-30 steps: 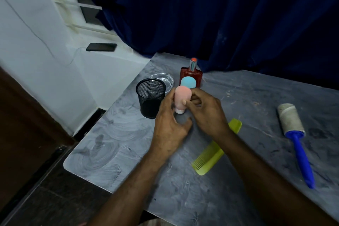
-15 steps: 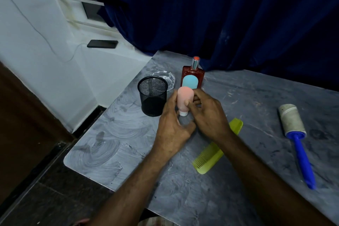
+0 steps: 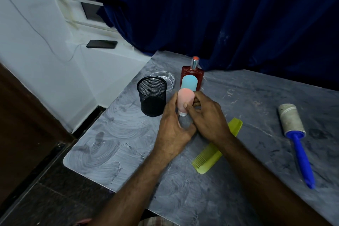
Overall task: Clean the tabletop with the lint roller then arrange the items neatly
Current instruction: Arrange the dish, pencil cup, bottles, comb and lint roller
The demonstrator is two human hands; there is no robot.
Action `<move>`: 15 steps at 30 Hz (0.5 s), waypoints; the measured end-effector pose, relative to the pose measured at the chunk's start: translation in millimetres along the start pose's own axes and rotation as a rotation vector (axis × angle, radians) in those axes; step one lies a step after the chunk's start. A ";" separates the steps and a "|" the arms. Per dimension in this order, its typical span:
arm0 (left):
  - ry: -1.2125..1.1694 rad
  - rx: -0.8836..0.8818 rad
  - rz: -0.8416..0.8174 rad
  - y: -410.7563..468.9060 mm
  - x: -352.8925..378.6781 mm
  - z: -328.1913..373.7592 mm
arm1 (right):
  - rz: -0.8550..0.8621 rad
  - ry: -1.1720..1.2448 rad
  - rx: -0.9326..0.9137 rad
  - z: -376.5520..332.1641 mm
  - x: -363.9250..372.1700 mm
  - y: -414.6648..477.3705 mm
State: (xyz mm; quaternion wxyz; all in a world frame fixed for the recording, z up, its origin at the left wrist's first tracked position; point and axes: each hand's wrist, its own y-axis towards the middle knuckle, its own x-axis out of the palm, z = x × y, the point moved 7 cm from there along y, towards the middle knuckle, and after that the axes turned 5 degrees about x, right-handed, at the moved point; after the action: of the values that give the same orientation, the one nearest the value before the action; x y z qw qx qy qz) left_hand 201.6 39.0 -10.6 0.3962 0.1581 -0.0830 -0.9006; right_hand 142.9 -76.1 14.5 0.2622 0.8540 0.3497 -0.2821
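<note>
A pink squeeze bottle (image 3: 185, 100) stands cap-down on the grey tabletop (image 3: 117, 145). My left hand (image 3: 174, 128) and my right hand (image 3: 207, 117) both hold it, one from each side. Right behind it stands a blue squeeze bottle (image 3: 189, 82), and behind that a red perfume bottle (image 3: 200, 75). A black mesh cup (image 3: 152, 95) stands to the left, with a clear glass ashtray (image 3: 169, 79) behind it. A yellow-green comb (image 3: 211, 154) lies partly under my right wrist. The lint roller (image 3: 293, 134), blue-handled, lies flat at the right.
A dark blue curtain (image 3: 220, 14) hangs along the table's far edge. A phone (image 3: 102, 44) lies on the white window ledge at the left, cable attached. The table's rounded left corner (image 3: 67, 161) drops to a dark floor.
Both hands stay on the pink bottle, which keeps its place in front of the blue one. The view has shifted slightly; nothing else moved.
</note>
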 end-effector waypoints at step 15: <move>0.029 -0.040 -0.017 -2.1 -1.3 -7.2 | 0.018 0.047 0.053 3.2 -6.4 -4.3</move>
State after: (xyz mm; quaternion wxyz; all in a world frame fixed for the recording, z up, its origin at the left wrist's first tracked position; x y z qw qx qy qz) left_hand 203.6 41.2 -17.6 0.3928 0.1637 -0.0577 -0.9031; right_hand 134.9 -78.4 15.4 0.2339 0.8702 0.3403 -0.2688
